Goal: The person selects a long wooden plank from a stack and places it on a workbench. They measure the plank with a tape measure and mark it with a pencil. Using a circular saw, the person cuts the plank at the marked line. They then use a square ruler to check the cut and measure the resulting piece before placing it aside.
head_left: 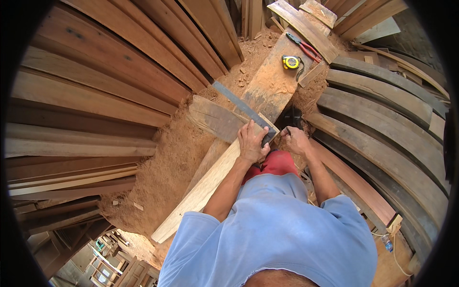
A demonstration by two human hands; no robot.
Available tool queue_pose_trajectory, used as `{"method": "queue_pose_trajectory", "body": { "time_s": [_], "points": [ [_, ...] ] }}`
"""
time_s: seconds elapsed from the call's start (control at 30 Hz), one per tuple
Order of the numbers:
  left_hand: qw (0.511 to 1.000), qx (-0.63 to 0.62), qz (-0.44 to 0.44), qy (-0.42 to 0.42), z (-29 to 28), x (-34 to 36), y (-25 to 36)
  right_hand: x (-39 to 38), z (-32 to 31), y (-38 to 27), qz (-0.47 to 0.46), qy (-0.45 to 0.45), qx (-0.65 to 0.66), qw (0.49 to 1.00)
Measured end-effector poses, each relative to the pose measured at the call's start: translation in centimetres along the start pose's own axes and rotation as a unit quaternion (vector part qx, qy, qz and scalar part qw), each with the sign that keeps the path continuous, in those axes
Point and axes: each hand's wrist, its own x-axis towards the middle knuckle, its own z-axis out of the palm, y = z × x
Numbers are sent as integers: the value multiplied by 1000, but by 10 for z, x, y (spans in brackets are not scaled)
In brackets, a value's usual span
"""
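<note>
A pale wooden board (205, 196) runs slantwise from the lower left up to my hands. Across its far end lies a try square, its grey metal blade (235, 101) reaching out past the board to the upper left. My left hand (253, 143) grips the square's dark stock against the board's edge, fingers laid over the wood. Just to the right of the board's end, my right hand (296, 141) is closed in a pinch. Whatever sits between its fingertips is too small and dark to name.
A worn plank bench (272, 83) carries a yellow tape measure (290, 62) and red-handled pliers (306, 47). Stacked boards (110, 81) line the left side, curved timbers (382, 115) the right. A short wood offcut (215, 117) lies beneath the square; sawdust (162, 177) covers the ground.
</note>
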Motion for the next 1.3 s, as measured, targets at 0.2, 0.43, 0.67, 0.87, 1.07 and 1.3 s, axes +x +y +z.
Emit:
{"method": "queue_pose_trajectory", "body": {
  "time_s": [0.2,0.43,0.67,0.87,1.07,1.3],
  "points": [
    [1000,-22,3,-8,1,-5,-5,-24,52,-52,131,132,115,976],
    [996,-5,76,-42,-7,-4,-6,-9,93,-26,167,147,155,963],
    [996,-53,-3,-68,-20,20,-10,-11,88,12,75,180,414,889],
    [986,-64,-124,-93,-11,35,-38,-23,70,27,102,171,441,875],
    [979,-20,-161,-124,-17,36,-34,-3,101,18,69,215,480,848],
    [978,-12,-157,-140,-21,40,-34,-4,87,19,89,173,385,902]
  ]
}}
